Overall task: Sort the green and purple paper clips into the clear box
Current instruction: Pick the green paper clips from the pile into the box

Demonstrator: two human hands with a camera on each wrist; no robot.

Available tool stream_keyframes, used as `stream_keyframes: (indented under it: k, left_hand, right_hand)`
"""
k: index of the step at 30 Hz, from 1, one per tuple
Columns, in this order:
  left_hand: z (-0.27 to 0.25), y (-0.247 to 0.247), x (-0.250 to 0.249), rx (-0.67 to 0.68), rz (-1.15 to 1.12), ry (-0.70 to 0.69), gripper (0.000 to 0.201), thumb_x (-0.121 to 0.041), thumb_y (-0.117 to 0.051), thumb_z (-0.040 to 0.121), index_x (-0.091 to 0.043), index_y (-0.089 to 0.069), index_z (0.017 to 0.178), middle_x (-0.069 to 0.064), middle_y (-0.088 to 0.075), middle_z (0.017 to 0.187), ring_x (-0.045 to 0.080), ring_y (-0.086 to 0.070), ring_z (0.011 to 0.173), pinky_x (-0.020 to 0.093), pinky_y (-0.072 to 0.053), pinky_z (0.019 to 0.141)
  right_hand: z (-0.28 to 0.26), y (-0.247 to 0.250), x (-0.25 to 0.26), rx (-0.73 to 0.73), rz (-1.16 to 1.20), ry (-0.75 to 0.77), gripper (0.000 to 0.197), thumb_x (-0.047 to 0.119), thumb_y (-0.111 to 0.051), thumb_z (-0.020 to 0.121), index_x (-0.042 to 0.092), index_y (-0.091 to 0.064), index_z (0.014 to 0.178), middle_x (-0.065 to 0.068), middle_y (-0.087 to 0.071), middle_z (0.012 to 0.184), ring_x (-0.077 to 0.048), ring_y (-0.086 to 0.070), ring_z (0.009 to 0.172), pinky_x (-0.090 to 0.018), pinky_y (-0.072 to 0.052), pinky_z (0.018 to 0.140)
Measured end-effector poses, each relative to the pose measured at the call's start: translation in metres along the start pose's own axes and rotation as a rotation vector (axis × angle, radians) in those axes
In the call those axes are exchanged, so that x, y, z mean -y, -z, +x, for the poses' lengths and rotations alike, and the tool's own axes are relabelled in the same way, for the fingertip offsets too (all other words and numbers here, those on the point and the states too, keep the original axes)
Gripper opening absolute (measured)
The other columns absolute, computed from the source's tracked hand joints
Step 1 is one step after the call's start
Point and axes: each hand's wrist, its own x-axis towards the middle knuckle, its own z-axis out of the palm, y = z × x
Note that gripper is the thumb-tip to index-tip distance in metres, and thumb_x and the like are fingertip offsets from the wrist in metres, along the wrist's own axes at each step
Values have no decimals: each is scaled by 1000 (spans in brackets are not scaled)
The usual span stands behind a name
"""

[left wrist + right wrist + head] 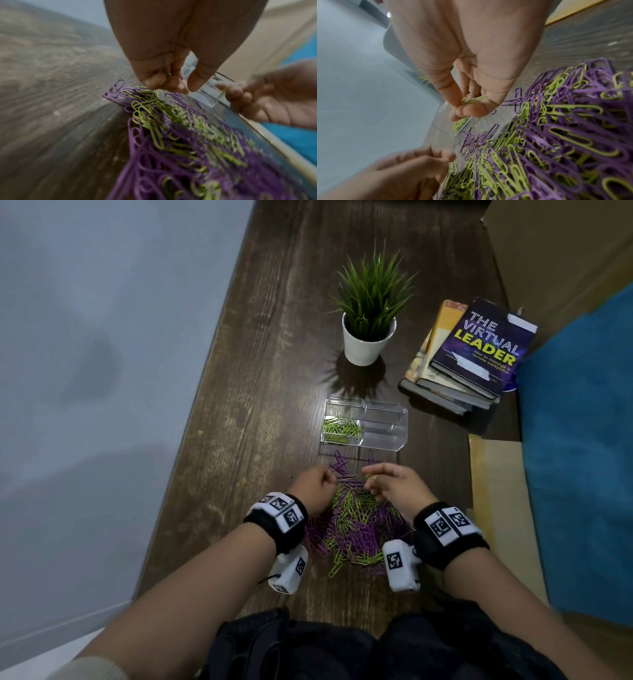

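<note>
A mixed pile of green and purple paper clips [356,525] lies on the dark wooden table [274,371], in front of the clear box [385,440]. The box's left compartment holds green clips [340,428]; the right one looks empty. My right hand [460,106] hovers over the pile's far edge, and its thumb and fingers pinch a few green clips [471,100]. My left hand [186,89] is just left of it above the pile [171,135]. Its fingers are curled, with the thumb near the fingertips. I see no clip in it.
A potted green plant [370,337] stands behind the box. A stack of books [472,354] lies at the back right. A brown cardboard sheet [496,508] and a blue cushion [582,440] border the table on the right. A grey wall runs along the left.
</note>
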Motion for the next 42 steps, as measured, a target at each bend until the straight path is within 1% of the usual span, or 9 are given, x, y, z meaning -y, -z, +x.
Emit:
stream_keyframes:
  k: [4,12,20,27,29,31,34,38,42]
  left_hand:
    - [2,-10,8,-8,351,-125,17,-16,-56,89,-12,-51,105,7,-56,105,25,-57,96,35,-46,84]
    - [7,-15,10,27,535,-149,34,-17,-49,95,-2,-45,125,17,-50,124,33,-54,108,41,-46,94]
    - [10,-11,7,59,409,-68,24,-17,-43,96,-3,-51,114,15,-52,116,31,-55,103,37,-44,87]
    - [12,4,-6,-47,98,-15,8,-14,-50,96,-10,-56,97,6,-64,98,16,-59,84,24,-47,69]
    - [15,11,-16,-32,2,-7,9,-14,-49,96,-11,-57,100,6,-66,96,19,-65,84,32,-56,71]
    - [21,19,-30,-29,-5,-47,13,-16,-46,98,-11,-58,101,8,-66,92,23,-67,81,38,-58,71]
    - [38,33,-50,-84,187,-133,22,-14,-42,98,-6,-63,100,8,-64,91,23,-62,79,28,-49,61]
    - [69,41,-66,-80,389,-218,28,-13,-42,94,-2,-66,105,16,-59,111,30,-60,94,35,-50,82]
    - [89,43,-75,-57,577,-283,23,-7,-48,93,-3,-66,108,14,-53,116,31,-58,100,34,-47,84]
  right_hand:
    - [-4,-4,1,34,143,-37,28,-6,-38,94,-3,-64,103,-7,-56,73,-13,-49,63,-22,-40,58]
    - [0,-11,-6,33,63,-25,28,-1,-42,95,6,-67,85,-10,-55,76,-16,-49,68,-26,-42,59]
    - [1,0,-12,-20,76,-7,16,-7,-52,91,-7,-63,102,-12,-65,82,-15,-57,65,-18,-48,55]
    - [6,13,-22,-70,-350,21,19,6,-53,93,13,-66,106,-5,-66,95,-10,-55,67,-24,-47,59]
    - [5,11,-23,-48,-519,57,13,13,-60,91,18,-66,101,-3,-65,94,-10,-54,64,-22,-45,55]
    - [7,7,-25,-31,-709,96,14,19,-65,88,21,-64,102,2,-61,98,-12,-57,76,-22,-47,66]
    - [10,0,-27,-7,-907,180,15,23,-66,87,20,-62,102,5,-51,103,-11,-51,92,-23,-41,85]
    - [10,-9,-29,17,-966,204,9,22,-59,92,15,-61,97,-1,-52,105,-17,-53,97,-31,-44,92]
    - [10,-3,-24,-12,-874,160,12,25,-60,92,16,-66,96,0,-56,107,-14,-54,99,-31,-43,94]
